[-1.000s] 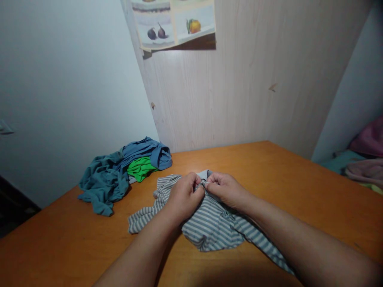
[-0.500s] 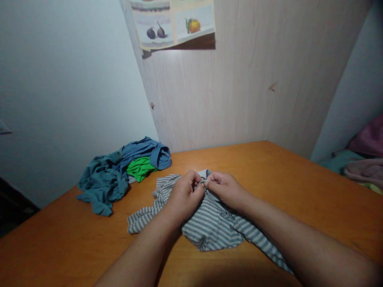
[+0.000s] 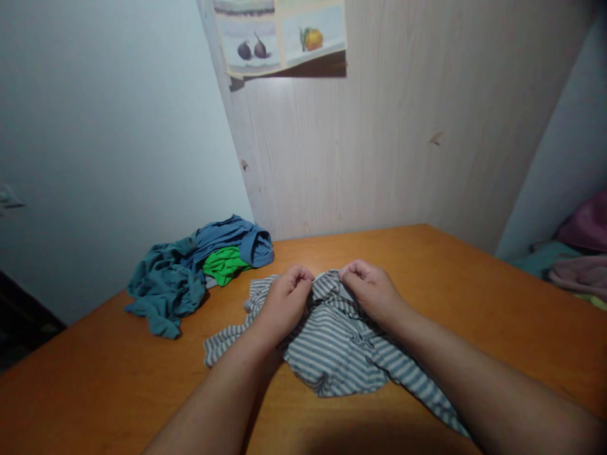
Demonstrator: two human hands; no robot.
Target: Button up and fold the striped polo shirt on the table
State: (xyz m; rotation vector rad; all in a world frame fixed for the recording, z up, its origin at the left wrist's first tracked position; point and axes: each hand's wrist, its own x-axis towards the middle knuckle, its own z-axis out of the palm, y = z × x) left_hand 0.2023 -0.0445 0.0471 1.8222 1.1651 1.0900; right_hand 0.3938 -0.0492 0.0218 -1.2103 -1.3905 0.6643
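A grey-and-white striped long-sleeved shirt [image 3: 339, 347] lies crumpled on the orange-brown table [image 3: 474, 316]. One sleeve sticks out to the left beyond my wrist; the other runs down to the right under my forearm. My left hand [image 3: 289, 300] pinches the shirt's upper edge between thumb and fingers. A short way to the right, my right hand [image 3: 370, 287] pinches the same edge. Between the two hands the cloth spans in a small gathered stretch. My fingers and wrists hide parts of the shirt.
Left of the shirt lies a heap with a teal garment [image 3: 165, 284], a blue garment [image 3: 222, 237] and a bright green cloth [image 3: 222, 264]. A wood-grain panel [image 3: 355, 158] with a fruit picture [image 3: 284, 38] stands behind the table. More fabrics [image 3: 581, 268] are at the far right.
My hands have moved apart from nearly touching, the left one leftward and the right one rightward. The shirt's upper edge now spreads between them. The view has shifted slightly.
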